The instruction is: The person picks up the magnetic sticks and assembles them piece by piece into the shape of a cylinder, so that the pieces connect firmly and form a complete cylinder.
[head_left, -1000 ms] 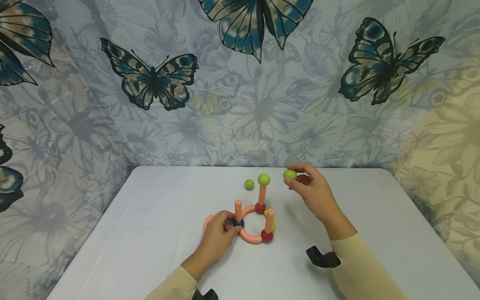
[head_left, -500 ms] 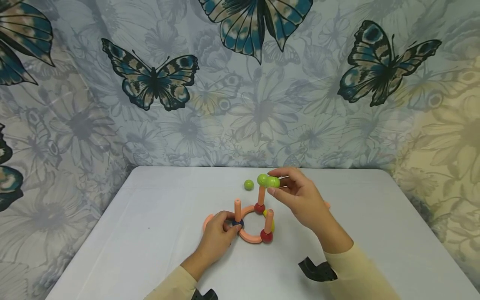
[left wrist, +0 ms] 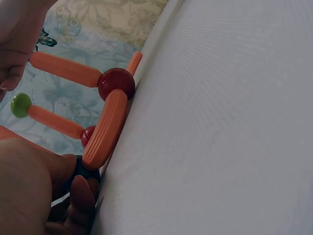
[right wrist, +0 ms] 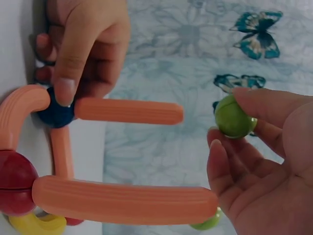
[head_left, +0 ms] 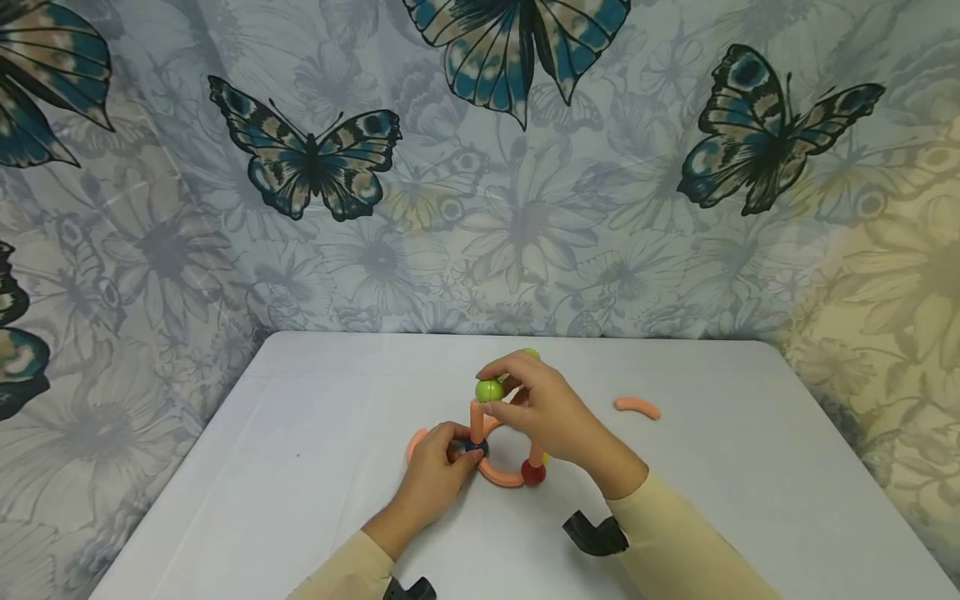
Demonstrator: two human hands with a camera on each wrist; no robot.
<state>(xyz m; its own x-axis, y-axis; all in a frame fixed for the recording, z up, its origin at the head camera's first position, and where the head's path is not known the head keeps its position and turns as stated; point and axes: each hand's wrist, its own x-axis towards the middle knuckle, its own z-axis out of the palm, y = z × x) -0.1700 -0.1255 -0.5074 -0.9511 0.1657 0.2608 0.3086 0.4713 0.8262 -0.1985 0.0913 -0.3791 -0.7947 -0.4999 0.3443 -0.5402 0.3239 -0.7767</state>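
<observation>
Pinching a green ball between thumb and fingertips of the right hand, just above the free end of an orange stick, apparently not yet touching. Gripping a blue ball at the foot of that stick with thumb and fingers of the left hand. Could well miss the mark if lowered off-centre, then skid out of the right fingertips and roll away. Cannot tell the facing of any hole in the ball, so might need a turn in the fingers first. Could also lean or loosen the stick by pushing at a slant, or by slackening the left fingers under the load. Easy to knock with the right palm while pressing down: a taller stick on a red ball, close beside those fingers. Likely to strain, under too hard a push, a curved orange piece running from the left fingertips to the red ball.
</observation>
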